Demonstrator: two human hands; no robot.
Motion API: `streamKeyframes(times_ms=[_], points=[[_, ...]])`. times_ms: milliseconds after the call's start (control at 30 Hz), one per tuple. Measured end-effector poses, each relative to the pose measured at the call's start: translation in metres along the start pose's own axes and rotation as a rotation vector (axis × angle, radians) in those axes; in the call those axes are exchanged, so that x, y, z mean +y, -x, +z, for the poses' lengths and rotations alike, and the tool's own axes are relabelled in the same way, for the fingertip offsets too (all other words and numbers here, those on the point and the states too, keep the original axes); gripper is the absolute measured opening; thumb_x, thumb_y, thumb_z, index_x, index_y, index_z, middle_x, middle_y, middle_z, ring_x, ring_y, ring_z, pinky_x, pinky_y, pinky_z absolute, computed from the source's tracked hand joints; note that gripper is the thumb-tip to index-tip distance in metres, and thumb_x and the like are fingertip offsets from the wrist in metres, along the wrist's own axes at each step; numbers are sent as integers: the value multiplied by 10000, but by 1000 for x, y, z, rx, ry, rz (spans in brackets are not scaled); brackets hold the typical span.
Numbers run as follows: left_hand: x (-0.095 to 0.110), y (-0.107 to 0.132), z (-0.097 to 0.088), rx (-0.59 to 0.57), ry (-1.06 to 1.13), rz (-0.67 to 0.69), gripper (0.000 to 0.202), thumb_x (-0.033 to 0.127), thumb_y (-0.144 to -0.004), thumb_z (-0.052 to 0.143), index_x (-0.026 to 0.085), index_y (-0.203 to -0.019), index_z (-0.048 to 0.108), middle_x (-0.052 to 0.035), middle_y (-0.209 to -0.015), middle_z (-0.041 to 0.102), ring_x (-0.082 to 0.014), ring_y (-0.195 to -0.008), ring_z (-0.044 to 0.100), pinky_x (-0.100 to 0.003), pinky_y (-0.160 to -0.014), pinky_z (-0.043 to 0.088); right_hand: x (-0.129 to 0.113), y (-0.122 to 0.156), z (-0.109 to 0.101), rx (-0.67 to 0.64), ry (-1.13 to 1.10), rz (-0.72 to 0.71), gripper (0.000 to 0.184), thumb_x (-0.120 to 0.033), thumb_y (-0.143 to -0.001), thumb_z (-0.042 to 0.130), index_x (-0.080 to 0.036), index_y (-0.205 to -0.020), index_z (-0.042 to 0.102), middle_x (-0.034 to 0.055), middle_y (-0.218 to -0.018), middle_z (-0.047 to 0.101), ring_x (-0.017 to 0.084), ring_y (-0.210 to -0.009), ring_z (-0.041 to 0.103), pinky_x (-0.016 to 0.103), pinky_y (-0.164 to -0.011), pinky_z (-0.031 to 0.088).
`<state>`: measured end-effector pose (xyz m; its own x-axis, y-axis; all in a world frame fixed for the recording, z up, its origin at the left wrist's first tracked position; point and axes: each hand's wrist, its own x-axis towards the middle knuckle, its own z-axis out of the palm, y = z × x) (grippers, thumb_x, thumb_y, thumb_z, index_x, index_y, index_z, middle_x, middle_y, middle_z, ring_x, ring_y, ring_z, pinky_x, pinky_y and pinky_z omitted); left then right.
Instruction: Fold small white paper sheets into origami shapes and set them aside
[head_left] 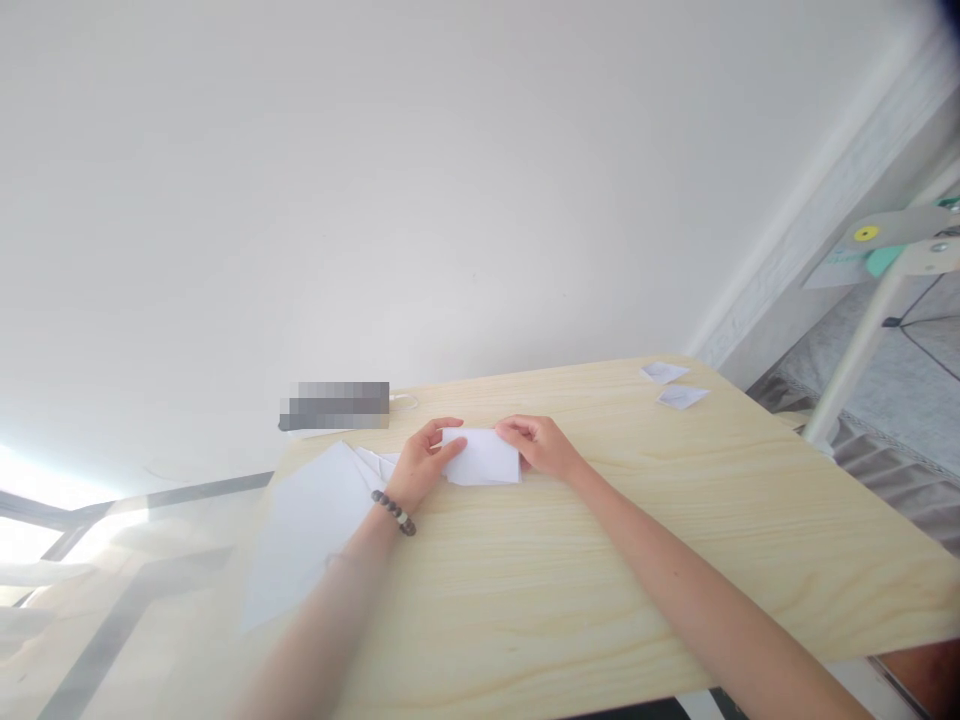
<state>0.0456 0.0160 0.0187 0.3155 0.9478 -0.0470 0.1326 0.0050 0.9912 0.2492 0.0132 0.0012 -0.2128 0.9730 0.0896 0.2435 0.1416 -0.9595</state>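
Note:
A folded piece of white paper (pixel 482 460) is held just above or on the wooden table (pixel 570 580), between both hands. My left hand (pixel 424 462), with a dark bead bracelet (pixel 393 512) at its wrist, grips the paper's left end, thumb on top. At the upper right corner, my right hand (pixel 541 445) pinches the paper between thumb and fingers. The fingers behind the paper are partly hidden. Beside and under my left arm lie large white paper sheets (pixel 304 520).
Two small folded papers (pixel 681 397) lie at the far right corner of the table. A blurred-out dark object (pixel 334 406) sits at the back left. The white wall (pixel 480 200) rises behind the table; a white metal frame (pixel 862 340) stands to the right.

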Motion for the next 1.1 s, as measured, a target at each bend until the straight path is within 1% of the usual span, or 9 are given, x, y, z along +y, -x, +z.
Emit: streamKeyframes(times_ms=[67, 167, 300, 400, 533, 700, 800, 900, 1100], points=[[0, 0, 0, 8, -34, -3, 402, 436, -701, 577, 160, -990, 537, -26, -771, 589, -115, -596, 522, -195, -489, 391, -2, 1, 2, 23, 77, -57, 326, -442, -758, 499, -168, -848, 652, 43, -823, 649, 145, -666, 570, 236, -550, 426], [-3, -1, -1, 14, -95, -11, 368, 461, -716, 553, 155, -919, 568, -4, -688, 559, -96, -545, 486, -179, -454, 348, -3, 2, 2, 22, 106, -95, 310, -413, -774, 489, -166, -867, 653, 46, -858, 656, 147, -698, 573, 242, -585, 423], [-6, -3, -2, 28, -199, -5, 403, 469, -706, 563, 159, -961, 600, 47, -511, 416, -73, -439, 380, -168, -388, 250, -2, 2, 1, 18, 128, -110, 310, -398, -788, 473, -170, -902, 649, 50, -887, 656, 143, -693, 569, 237, -568, 414], [-7, -3, -2, 47, -213, 21, 409, 463, -677, 591, 162, -952, 621, 55, -486, 375, -76, -428, 358, -177, -387, 247, -3, 2, 2, 20, 129, -131, 304, -383, -804, 459, -164, -897, 648, 51, -896, 654, 140, -719, 572, 230, -582, 414], [-8, -4, -2, 75, -213, 48, 395, 457, -662, 605, 166, -928, 633, 30, -533, 468, -95, -474, 413, -194, -423, 303, -4, 2, 3, 8, 123, -136, 301, -388, -808, 458, -163, -889, 642, 45, -893, 649, 125, -688, 562, 217, -560, 403], [-11, -5, -1, 93, -278, 73, 391, 457, -676, 594, 168, -938, 623, -32, -797, 614, -134, -640, 521, -223, -553, 396, -2, 3, 3, 31, 165, -100, 292, -399, -792, 480, -171, -871, 644, 34, -830, 650, 110, -605, 535, 215, -521, 390], [-10, -4, 0, 51, -336, 71, 388, 484, -735, 511, 170, -936, 619, -41, -881, 631, -153, -713, 543, -236, -602, 410, -2, 2, 3, 16, 167, -117, 285, -391, -796, 474, -179, -875, 647, 32, -847, 650, 114, -635, 542, 215, -539, 399], [-8, -3, 1, 20, -378, 87, 395, 492, -774, 446, 168, -911, 625, -38, -898, 641, -171, -775, 552, -247, -646, 412, -2, 2, 4, -7, 161, -129, 276, -386, -796, 476, -184, -880, 646, 27, -842, 644, 113, -640, 541, 210, -538, 404], [-11, -4, 0, 17, -378, 111, 363, 467, -759, 499, 170, -929, 621, -37, -939, 643, -177, -822, 562, -252, -694, 411, 0, 3, 3, -54, 96, -45, 299, -410, -792, 471, -186, -915, 627, 21, -716, 595, 96, -512, 500, 191, -399, 376]])
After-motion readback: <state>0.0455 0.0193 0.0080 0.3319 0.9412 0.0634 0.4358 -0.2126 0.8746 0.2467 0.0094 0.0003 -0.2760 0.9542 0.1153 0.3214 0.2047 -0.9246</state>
